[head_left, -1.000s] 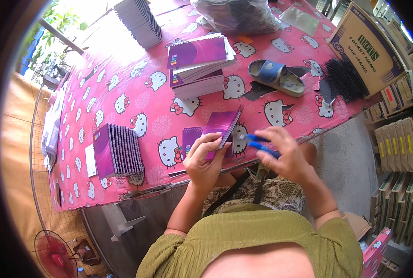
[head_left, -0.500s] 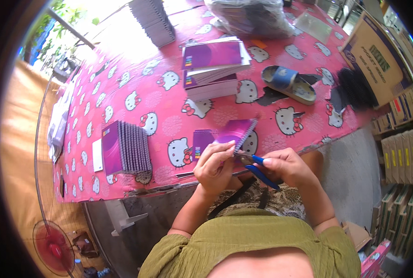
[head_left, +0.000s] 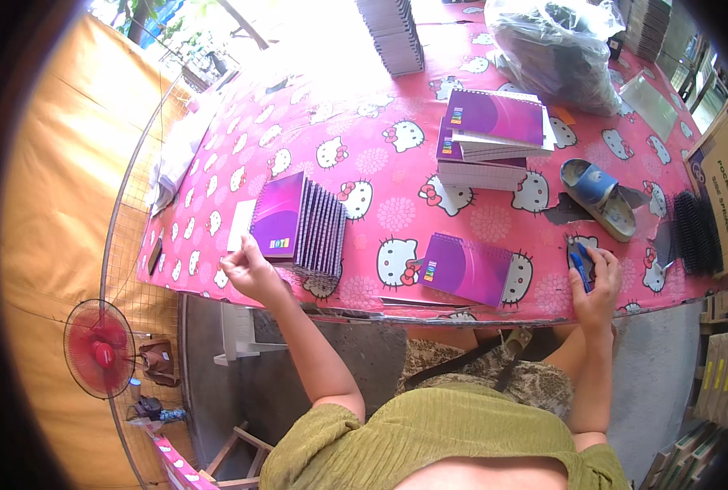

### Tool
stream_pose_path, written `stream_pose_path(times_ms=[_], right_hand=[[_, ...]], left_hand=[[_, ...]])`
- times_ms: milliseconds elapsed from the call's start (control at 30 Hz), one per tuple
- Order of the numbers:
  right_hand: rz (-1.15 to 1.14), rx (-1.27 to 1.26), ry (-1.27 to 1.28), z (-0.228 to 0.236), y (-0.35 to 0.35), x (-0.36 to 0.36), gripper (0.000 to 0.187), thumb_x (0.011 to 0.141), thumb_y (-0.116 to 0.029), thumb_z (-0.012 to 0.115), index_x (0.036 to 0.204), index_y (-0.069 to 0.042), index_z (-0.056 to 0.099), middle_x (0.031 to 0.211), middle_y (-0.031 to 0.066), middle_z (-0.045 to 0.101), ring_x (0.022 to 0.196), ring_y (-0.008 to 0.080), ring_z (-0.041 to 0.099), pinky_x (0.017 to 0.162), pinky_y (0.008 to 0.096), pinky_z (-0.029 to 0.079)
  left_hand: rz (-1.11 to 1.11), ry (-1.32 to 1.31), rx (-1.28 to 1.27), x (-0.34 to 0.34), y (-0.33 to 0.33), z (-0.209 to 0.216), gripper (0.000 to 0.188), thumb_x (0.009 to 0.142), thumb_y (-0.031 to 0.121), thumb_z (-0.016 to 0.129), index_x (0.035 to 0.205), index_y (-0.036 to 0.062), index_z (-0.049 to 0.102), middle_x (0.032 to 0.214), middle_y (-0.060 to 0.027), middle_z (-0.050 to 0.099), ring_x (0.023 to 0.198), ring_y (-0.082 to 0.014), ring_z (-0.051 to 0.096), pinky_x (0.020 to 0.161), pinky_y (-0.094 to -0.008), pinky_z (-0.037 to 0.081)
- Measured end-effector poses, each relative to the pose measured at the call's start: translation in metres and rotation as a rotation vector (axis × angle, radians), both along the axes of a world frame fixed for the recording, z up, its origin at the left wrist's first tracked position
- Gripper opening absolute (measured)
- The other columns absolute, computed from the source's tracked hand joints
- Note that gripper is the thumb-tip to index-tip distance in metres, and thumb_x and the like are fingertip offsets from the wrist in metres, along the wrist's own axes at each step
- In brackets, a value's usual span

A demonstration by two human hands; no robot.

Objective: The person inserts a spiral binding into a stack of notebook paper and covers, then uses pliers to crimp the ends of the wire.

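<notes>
One purple spiral-bound paper notebook pile (head_left: pixel 277 214) stood left; apparently stacking.
Left hand (head_left: pixel 253 269) sat at its corner, grip unclear; right hand (head_left: pixel 599 286) gripped blue-handled metal pliers (head_left: pixel 577 263); next likely called for aligning edges.

I see a pile of purple notebooks (head_left: pixel 325 233), rings facing right, a flat purple notebook (head_left: pixel 467 270), and blue pliers (head_left: pixel 578 268) further right.
</notes>
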State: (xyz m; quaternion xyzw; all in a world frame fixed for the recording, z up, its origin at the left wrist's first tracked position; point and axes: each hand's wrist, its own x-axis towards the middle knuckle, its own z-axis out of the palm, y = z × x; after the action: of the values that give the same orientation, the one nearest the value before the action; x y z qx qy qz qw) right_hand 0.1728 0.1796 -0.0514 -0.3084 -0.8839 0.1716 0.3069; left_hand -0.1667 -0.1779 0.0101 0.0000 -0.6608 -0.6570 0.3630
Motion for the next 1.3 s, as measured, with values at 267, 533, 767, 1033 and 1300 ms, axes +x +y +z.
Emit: stream_pose_path(times_ms=[267,533,767,1033,1300], right_hand=[[0.034,0.191,-0.145,0.016,-0.005,0.004,0.057,0.075,-0.034,0.073,0.119,-0.002,0.053,0.12,0.0175,0.049,0.113,0.0349,0.047,0.096,0.0482,0.035],[-0.547,0.177,0.199,0.007,0.154,0.072,0.027,0.072,-0.018,0.076,0.088,-0.002,0.061,0.09,0.0154,0.06,0.09,0.0329,0.057,0.081,0.0414,0.046],[-0.754,0.222,-0.358,0.003,0.209,0.054,0.04,0.068,-0.041,0.076,0.088,-0.009,0.063,0.098,0.0118,0.06,0.096,0.0296,0.057,0.076,0.0425,0.05],[-0.568,0.139,-0.289,0.005,0.238,0.057,0.017,0.078,-0.001,0.055,0.095,-0.001,0.058,0.097,0.0187,0.057,0.091,0.0352,0.06,0.081,0.043,0.052],[-0.541,0.139,0.173,0.039,0.201,0.055,0.017,0.079,-0.004,0.062,0.094,0.002,0.061,0.096,0.0158,0.053,0.091,0.0313,0.059,0.079,0.0381,0.05]], left_hand=[[0.085,0.046,-0.013,-0.024,0.004,-0.034,0.016,0.085,0.005,0.063,0.098,-0.0002,0.056,0.088,-0.0062,0.059,0.079,-0.012,0.055,0.07,-0.0241,0.045],[-0.643,0.281,-0.722,0.098,0.104,0.036,0.031,0.082,-0.003,0.06,0.112,-0.0032,0.052,0.118,-0.018,0.058,0.107,-0.0282,0.058,0.084,-0.0375,0.049],[-1.154,0.038,-1.364,0.116,0.191,-0.036,0.035,0.074,0.014,0.068,0.107,0.0073,0.058,0.108,-0.0138,0.054,0.106,-0.0339,0.048,0.099,-0.0467,0.028],[-1.351,-0.201,-1.349,0.097,0.206,-0.032,0.039,0.065,0.009,0.072,0.102,0.0038,0.06,0.104,-0.0157,0.059,0.103,-0.0343,0.053,0.091,-0.0412,0.039],[-1.299,0.404,-1.238,0.1,0.2,-0.024,0.031,0.064,0.0,0.071,0.095,-0.0004,0.063,0.092,-0.0162,0.063,0.076,-0.0342,0.06,0.069,-0.0366,0.047]])
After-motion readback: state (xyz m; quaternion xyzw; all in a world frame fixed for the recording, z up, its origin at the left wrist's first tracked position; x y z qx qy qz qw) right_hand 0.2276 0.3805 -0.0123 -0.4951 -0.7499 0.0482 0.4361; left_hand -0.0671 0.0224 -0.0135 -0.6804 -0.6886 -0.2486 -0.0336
